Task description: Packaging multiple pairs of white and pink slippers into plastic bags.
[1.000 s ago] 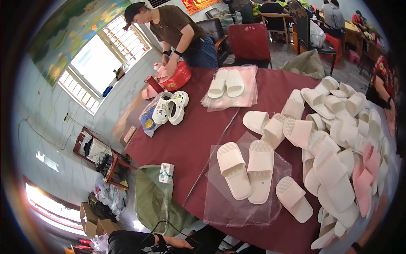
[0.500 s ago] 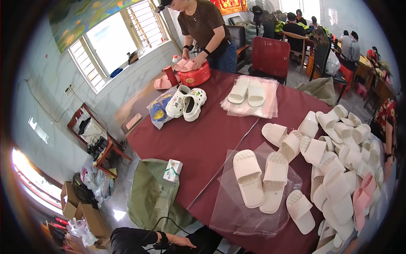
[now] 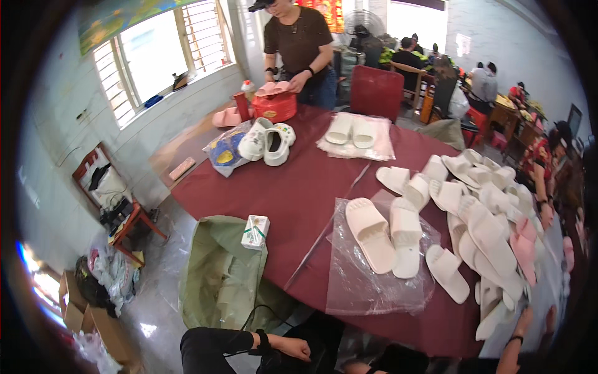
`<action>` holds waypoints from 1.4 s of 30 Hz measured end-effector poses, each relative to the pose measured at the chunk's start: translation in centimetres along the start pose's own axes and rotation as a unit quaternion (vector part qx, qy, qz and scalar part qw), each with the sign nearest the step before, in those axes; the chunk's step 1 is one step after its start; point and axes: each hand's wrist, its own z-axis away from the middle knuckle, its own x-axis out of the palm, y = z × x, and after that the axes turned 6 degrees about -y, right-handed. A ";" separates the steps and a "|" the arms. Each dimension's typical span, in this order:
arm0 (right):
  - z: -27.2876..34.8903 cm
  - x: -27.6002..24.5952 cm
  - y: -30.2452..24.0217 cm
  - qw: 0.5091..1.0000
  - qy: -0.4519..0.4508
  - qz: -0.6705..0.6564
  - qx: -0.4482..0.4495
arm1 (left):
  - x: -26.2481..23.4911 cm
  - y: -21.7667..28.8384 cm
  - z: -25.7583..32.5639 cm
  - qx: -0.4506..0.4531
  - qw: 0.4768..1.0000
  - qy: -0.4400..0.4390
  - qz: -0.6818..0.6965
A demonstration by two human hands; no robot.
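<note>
Slippers [image 3: 386, 246], a white pair, lie on clear plastic [image 3: 355, 296] at four o'clock in the view, on the dark red table [image 3: 249, 193]. At six o'clock the left hand [image 3: 293, 348] rests over dark clothing, its fingers bent inward; whether they hold anything I cannot tell. What seems to be the right hand [image 3: 356, 368], just before six, is blurred and cut by the lower edge, so I cannot tell how its fingers stand. A single white slipper [image 3: 447, 274] lies apart from the pair, farther out at four. A heap of white slippers [image 3: 489, 230] fills three o'clock. Between seven and eight, a white box [image 3: 256, 232] sits by a green sack [image 3: 202, 274].
</note>
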 end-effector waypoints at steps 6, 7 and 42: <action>9.2 6.7 -6.8 0.965 0.212 -0.005 0.153 | -0.4 4.8 1.4 0.063 0.856 0.281 -0.429; 10.6 6.6 -7.3 0.957 0.234 -0.009 0.172 | 0.3 3.9 1.6 0.006 0.871 0.253 -0.421; 9.2 9.9 -7.2 0.858 0.342 -0.344 0.170 | -9.0 -0.8 5.4 -0.127 0.962 0.094 0.223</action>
